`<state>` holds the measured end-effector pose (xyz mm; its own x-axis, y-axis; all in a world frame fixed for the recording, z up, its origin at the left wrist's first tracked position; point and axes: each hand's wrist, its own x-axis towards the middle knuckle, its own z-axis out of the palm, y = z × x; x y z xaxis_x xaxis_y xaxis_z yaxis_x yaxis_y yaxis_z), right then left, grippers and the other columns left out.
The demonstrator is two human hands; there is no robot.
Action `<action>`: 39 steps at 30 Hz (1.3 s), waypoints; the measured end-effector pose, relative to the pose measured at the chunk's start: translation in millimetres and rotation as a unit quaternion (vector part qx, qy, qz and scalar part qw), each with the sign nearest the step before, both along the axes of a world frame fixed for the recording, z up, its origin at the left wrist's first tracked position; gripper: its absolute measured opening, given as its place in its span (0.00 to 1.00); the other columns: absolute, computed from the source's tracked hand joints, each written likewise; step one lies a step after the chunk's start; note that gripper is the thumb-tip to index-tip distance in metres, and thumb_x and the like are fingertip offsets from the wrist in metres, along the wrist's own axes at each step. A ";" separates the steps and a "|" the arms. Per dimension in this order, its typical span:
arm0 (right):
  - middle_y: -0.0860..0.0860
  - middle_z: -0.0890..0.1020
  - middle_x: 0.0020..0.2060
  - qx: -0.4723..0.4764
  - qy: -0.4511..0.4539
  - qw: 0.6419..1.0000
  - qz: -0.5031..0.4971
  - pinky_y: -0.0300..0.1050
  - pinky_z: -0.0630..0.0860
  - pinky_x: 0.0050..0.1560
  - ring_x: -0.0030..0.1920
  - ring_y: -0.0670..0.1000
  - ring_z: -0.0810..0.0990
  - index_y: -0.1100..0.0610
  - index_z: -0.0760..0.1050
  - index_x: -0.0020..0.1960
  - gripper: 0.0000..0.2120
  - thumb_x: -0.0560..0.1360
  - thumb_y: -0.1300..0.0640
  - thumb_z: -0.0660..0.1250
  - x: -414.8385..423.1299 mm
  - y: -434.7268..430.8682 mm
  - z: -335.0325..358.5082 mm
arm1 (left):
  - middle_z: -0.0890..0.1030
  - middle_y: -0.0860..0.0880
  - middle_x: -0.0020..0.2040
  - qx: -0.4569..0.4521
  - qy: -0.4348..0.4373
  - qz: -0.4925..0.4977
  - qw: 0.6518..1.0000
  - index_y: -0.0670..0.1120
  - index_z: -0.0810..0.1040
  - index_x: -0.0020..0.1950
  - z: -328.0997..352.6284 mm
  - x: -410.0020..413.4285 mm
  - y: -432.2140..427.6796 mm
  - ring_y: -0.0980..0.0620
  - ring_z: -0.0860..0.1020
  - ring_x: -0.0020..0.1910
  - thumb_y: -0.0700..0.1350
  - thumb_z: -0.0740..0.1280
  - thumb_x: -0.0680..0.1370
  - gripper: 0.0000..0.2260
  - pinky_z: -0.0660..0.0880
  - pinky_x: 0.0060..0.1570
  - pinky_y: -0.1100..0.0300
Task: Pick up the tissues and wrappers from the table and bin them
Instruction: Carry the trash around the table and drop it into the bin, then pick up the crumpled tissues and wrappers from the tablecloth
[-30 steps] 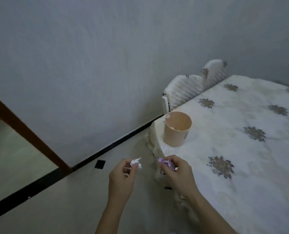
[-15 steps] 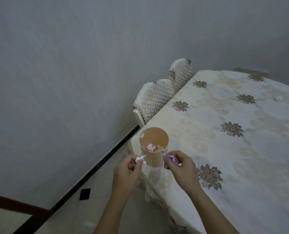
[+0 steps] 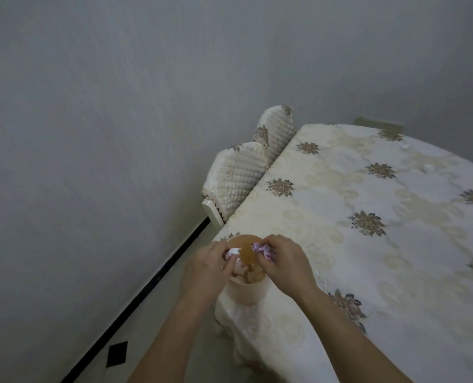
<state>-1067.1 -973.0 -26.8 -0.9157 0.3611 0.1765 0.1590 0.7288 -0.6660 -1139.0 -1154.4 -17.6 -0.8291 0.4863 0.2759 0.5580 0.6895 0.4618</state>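
Note:
A small beige bin (image 3: 245,293) stands at the near corner of the table (image 3: 368,244), which wears a cream cloth with brown flowers. Both hands hover over the bin's mouth. My left hand (image 3: 205,272) pinches a crumpled white tissue (image 3: 234,251) above the left side of the opening. My right hand (image 3: 283,262) grips a crumpled purple and white wrapper (image 3: 261,250) above the right side. Some scraps lie inside the bin, partly hidden by my fingers.
Two chairs with quilted cream covers (image 3: 238,175) stand against the table's left edge, close to the grey wall. A black skirting strip (image 3: 147,286) runs along the floor to the left. A small white scrap (image 3: 405,146) lies at the table's far end.
Both hands rose from beside the bin's wall to over its opening, still holding the tissue and wrapper. The camera tilted down and nearer the table.

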 end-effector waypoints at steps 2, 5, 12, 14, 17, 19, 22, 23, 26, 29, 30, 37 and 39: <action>0.47 0.79 0.41 0.041 -0.016 0.999 0.002 0.49 0.75 0.39 0.44 0.50 0.76 0.52 0.77 0.47 0.07 0.74 0.49 0.67 -13.0 -4.1 -1.1 | 0.78 0.55 0.39 -0.028 0.035 -0.021 0.999 0.51 0.77 0.45 -4.1 -13.9 2.5 0.52 0.76 0.36 0.51 0.68 0.76 0.05 0.68 0.31 0.60; 0.47 0.78 0.40 0.081 -0.032 0.996 0.004 0.46 0.74 0.37 0.44 0.50 0.75 0.51 0.77 0.47 0.09 0.74 0.46 0.66 -26.4 -10.4 -4.3 | 0.78 0.54 0.40 -0.042 0.029 -0.033 0.998 0.50 0.78 0.46 -9.6 -29.2 5.7 0.51 0.77 0.38 0.52 0.68 0.76 0.06 0.65 0.32 0.61; 0.49 0.74 0.62 0.139 -0.188 0.969 0.085 0.50 0.72 0.57 0.63 0.53 0.70 0.46 0.66 0.71 0.41 0.62 0.30 0.49 -33.4 -8.0 2.6 | 0.72 0.53 0.67 -0.189 -0.039 -0.072 0.979 0.55 0.61 0.75 -17.6 -49.0 1.1 0.50 0.69 0.65 0.63 0.60 0.78 0.27 0.70 0.57 0.53; 0.49 0.71 0.66 0.142 -0.182 0.969 0.089 0.50 0.70 0.61 0.67 0.53 0.68 0.46 0.63 0.72 0.41 0.63 0.30 0.49 -34.0 -8.0 4.2 | 0.71 0.54 0.69 -0.183 -0.016 -0.072 0.980 0.56 0.61 0.75 -18.2 -50.7 -0.3 0.51 0.67 0.69 0.63 0.59 0.78 0.27 0.68 0.60 0.52; 0.49 0.72 0.67 0.155 -0.155 0.973 0.075 0.50 0.70 0.63 0.68 0.53 0.68 0.48 0.65 0.72 0.36 0.68 0.34 0.55 -36.5 -7.5 4.4 | 0.73 0.55 0.68 -0.154 0.005 -0.072 0.986 0.57 0.66 0.72 -19.8 -54.0 1.1 0.52 0.68 0.68 0.63 0.59 0.77 0.25 0.68 0.60 0.52; 0.49 0.74 0.66 0.169 -0.133 0.975 0.063 0.50 0.71 0.62 0.67 0.53 0.69 0.49 0.67 0.71 0.31 0.71 0.39 0.61 -37.1 -6.6 2.7 | 0.76 0.55 0.64 -0.141 0.023 -0.070 0.987 0.57 0.71 0.69 -20.0 -53.5 1.7 0.52 0.72 0.64 0.64 0.60 0.75 0.24 0.70 0.58 0.52; 0.49 0.78 0.60 0.185 -0.103 0.976 0.045 0.51 0.74 0.58 0.63 0.53 0.75 0.50 0.73 0.67 0.26 0.71 0.43 0.61 -36.1 -7.7 5.9 | 0.79 0.55 0.59 -0.119 0.053 -0.067 0.989 0.56 0.74 0.64 -15.4 -53.0 1.5 0.52 0.75 0.60 0.64 0.61 0.74 0.22 0.72 0.56 0.52; 0.49 0.79 0.58 0.190 -0.088 0.977 0.039 0.51 0.75 0.56 0.60 0.53 0.76 0.51 0.75 0.65 0.25 0.70 0.43 0.60 -36.1 -7.9 8.7 | 0.80 0.55 0.58 -0.112 0.063 -0.064 0.990 0.56 0.75 0.63 -11.9 -53.7 1.5 0.52 0.76 0.59 0.63 0.61 0.74 0.21 0.73 0.55 0.52; 0.50 0.81 0.54 0.210 -0.050 0.976 0.027 0.51 0.77 0.52 0.56 0.53 0.79 0.52 0.77 0.61 0.24 0.69 0.44 0.61 -37.5 -4.6 20.8 | 0.81 0.55 0.57 -0.111 0.091 -0.060 0.988 0.54 0.76 0.62 2.6 -57.6 3.3 0.52 0.77 0.58 0.63 0.61 0.74 0.21 0.74 0.55 0.52; 0.50 0.81 0.54 0.236 -0.035 0.971 0.017 0.50 0.77 0.52 0.56 0.53 0.79 0.51 0.77 0.62 0.22 0.70 0.44 0.63 -39.2 2.7 37.5 | 0.80 0.56 0.57 -0.108 0.110 -0.058 0.986 0.54 0.76 0.63 21.6 -61.0 6.0 0.53 0.77 0.57 0.63 0.60 0.74 0.22 0.73 0.55 0.52; 0.49 0.81 0.55 0.243 -0.031 0.969 0.012 0.50 0.77 0.53 0.57 0.53 0.79 0.51 0.76 0.62 0.22 0.71 0.44 0.65 -39.7 5.9 43.7 | 0.80 0.56 0.57 -0.107 0.118 -0.058 0.986 0.54 0.77 0.62 28.4 -61.9 7.8 0.53 0.77 0.57 0.63 0.59 0.74 0.22 0.73 0.55 0.53; 0.49 0.81 0.56 0.273 -0.022 0.961 -0.041 0.51 0.76 0.55 0.59 0.53 0.78 0.50 0.75 0.64 0.22 0.72 0.43 0.63 -24.7 34.7 79.7 | 0.80 0.55 0.59 -0.099 0.137 -0.078 0.982 0.54 0.76 0.63 68.9 -54.9 37.6 0.52 0.77 0.58 0.64 0.57 0.74 0.23 0.74 0.56 0.51; 0.48 0.81 0.57 0.275 -0.027 0.959 -0.067 0.51 0.76 0.56 0.60 0.53 0.77 0.50 0.75 0.64 0.22 0.72 0.43 0.63 -10.0 47.4 85.7 | 0.81 0.55 0.58 -0.090 0.148 -0.094 0.980 0.54 0.76 0.63 75.6 -51.0 53.7 0.51 0.78 0.57 0.64 0.59 0.74 0.23 0.75 0.55 0.50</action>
<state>-1077.0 -925.6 58.9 -0.8810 0.3419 0.3271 0.2990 0.9380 -0.1753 -1190.1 -1100.7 58.0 -0.6166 0.6855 0.3871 0.7743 0.6170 0.1408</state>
